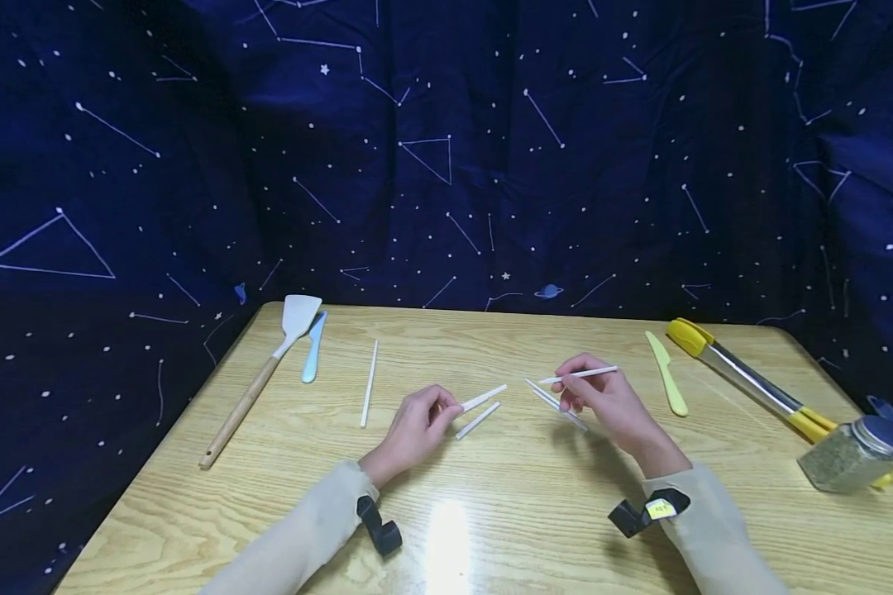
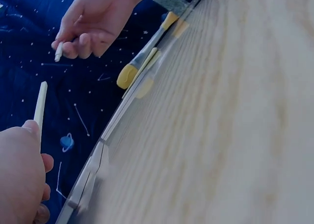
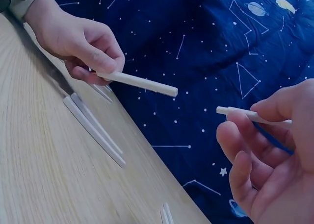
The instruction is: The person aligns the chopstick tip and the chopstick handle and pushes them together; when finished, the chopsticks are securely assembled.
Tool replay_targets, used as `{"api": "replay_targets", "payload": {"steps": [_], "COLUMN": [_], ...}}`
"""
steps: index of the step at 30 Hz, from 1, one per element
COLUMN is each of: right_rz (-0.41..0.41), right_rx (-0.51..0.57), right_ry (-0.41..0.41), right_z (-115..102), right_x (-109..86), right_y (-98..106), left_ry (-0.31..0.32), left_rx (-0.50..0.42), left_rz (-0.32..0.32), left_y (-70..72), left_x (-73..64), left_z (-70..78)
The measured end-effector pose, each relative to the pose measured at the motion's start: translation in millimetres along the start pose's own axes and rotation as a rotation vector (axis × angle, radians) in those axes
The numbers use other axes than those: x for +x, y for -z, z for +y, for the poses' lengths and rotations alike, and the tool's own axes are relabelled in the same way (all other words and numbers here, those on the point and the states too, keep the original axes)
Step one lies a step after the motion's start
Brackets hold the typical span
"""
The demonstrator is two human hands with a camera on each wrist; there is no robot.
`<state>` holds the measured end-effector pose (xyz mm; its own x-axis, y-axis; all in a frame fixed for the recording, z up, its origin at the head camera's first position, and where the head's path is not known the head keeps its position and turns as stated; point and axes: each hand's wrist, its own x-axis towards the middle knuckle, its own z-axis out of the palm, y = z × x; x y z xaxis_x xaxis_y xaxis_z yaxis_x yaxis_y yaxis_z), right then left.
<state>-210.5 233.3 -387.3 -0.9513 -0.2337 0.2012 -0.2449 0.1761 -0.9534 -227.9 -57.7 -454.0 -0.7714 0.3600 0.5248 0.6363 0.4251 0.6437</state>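
Note:
My left hand (image 1: 417,426) pinches a white chopstick section (image 1: 487,397) between thumb and fingers, its free end pointing right. My right hand (image 1: 603,401) pinches another slim white section (image 1: 580,375); its stepped, narrower tip (image 3: 222,110) faces the left hand's piece in the right wrist view. A gap separates the two facing ends. Just below the left hand's piece, a short white section (image 1: 479,420) lies on the table. Another thin white piece (image 1: 543,395) lies beneath the right hand, partly hidden by its fingers. A longer white chopstick (image 1: 370,384) lies left of the left hand.
At the left of the wooden table (image 1: 268,529) lie a white spatula (image 1: 256,384) with a wooden handle and a blue knife (image 1: 314,347). To the right are a yellow-green knife (image 1: 667,376), yellow-tipped tongs (image 1: 747,380) and a jar of dried herbs (image 1: 848,459) on its side.

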Motion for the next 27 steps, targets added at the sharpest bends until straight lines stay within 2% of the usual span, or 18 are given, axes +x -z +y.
{"api": "replay_targets", "payload": {"steps": [5, 12, 23, 27], "right_rz": [-0.051, -0.167, -0.188, -0.164], "right_rx": [0.016, 0.013, -0.025, -0.017], "right_ry": [0.036, 0.060, 0.059, 0.059], "right_z": [-1.8, -2.3, 1.2, 1.1], "right_x": [0.7, 1.7, -0.8, -1.9], "right_y": [-4.4, -9.1, -10.0, -9.3], "left_ry": [0.018, 0.027, 0.000, 0.001], "left_rx": [-0.001, -0.031, -0.085, -0.090], "left_rz": [-0.011, -0.023, -0.010, -0.019], "left_y": [-2.3, -4.4, -9.7, -11.2], "left_x": [-2.1, -5.0, -6.2, -6.1], "left_z": [5.0, 11.7, 14.2, 13.4]}}
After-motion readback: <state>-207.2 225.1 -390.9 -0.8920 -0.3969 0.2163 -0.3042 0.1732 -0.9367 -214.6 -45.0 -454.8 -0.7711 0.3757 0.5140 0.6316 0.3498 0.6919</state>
